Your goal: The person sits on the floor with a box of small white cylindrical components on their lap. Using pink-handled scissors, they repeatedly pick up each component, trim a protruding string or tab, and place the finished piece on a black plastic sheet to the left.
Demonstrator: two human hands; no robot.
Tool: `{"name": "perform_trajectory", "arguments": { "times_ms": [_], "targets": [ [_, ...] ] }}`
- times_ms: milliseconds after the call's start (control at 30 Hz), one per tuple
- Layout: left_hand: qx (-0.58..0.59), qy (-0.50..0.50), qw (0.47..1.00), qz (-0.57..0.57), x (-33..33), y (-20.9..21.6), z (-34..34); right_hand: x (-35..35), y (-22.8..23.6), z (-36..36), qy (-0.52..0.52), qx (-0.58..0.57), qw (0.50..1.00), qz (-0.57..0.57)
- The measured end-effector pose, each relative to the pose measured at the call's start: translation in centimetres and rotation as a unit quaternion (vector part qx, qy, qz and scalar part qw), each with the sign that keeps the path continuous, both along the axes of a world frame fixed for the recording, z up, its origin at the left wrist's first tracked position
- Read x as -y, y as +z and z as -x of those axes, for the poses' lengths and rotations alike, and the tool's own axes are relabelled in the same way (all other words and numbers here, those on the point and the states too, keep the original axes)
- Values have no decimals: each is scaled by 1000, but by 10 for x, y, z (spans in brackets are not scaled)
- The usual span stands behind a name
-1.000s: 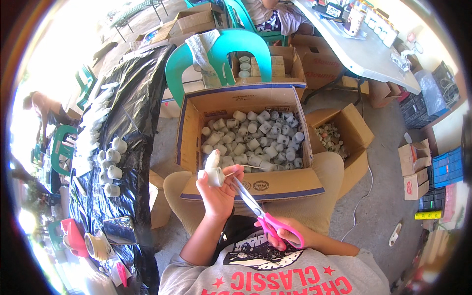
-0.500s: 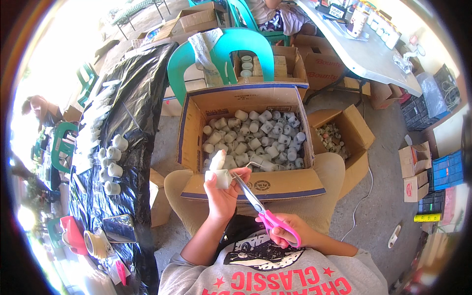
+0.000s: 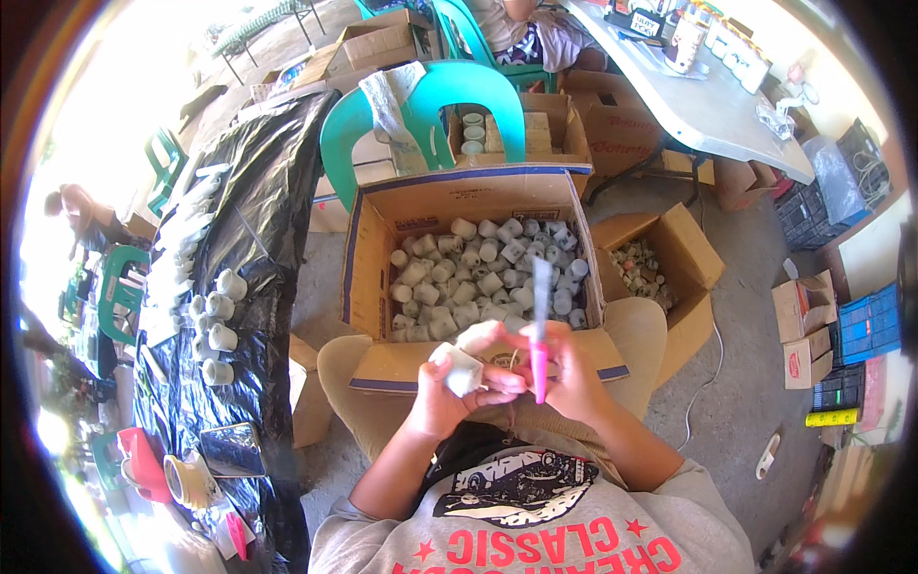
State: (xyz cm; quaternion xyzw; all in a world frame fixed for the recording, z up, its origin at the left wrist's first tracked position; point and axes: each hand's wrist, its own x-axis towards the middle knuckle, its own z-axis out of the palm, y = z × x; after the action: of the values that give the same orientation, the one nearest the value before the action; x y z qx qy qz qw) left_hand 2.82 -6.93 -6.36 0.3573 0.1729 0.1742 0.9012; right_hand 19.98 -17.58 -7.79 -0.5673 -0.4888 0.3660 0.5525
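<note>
My left hand is closed around a small white candle, a stubby cylinder tilted between thumb and fingers. Pink-handled scissors are in my right hand, their blurred blades pointing up and away from me. The fingertips of both hands meet in front of my chest, and a thin strand seems to run between them. Below and beyond lies an open cardboard box, with many similar white candles piled loosely inside.
Several white pieces sit on a black plastic-covered table at left, with a phone and a tape roll. A smaller box of scraps stands right. A green chair is behind the big box.
My right hand has risen to meet the left, and the scissors have swung from pointing at the candle to pointing upward. The left hand has turned the candle and come slightly nearer.
</note>
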Motion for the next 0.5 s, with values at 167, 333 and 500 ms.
{"name": "perform_trajectory", "arguments": {
  "times_ms": [167,333,500],
  "targets": [
    [37,11,986,162,-11,-1,8,-9,-10,4,109,-238,963,58],
    [21,119,967,223,-28,12,23,-7,-9,9,117,-212,970,24],
    [205,304,916,165,-77,33,72,-4,-10,0,79,-212,974,16]
  ]
}}
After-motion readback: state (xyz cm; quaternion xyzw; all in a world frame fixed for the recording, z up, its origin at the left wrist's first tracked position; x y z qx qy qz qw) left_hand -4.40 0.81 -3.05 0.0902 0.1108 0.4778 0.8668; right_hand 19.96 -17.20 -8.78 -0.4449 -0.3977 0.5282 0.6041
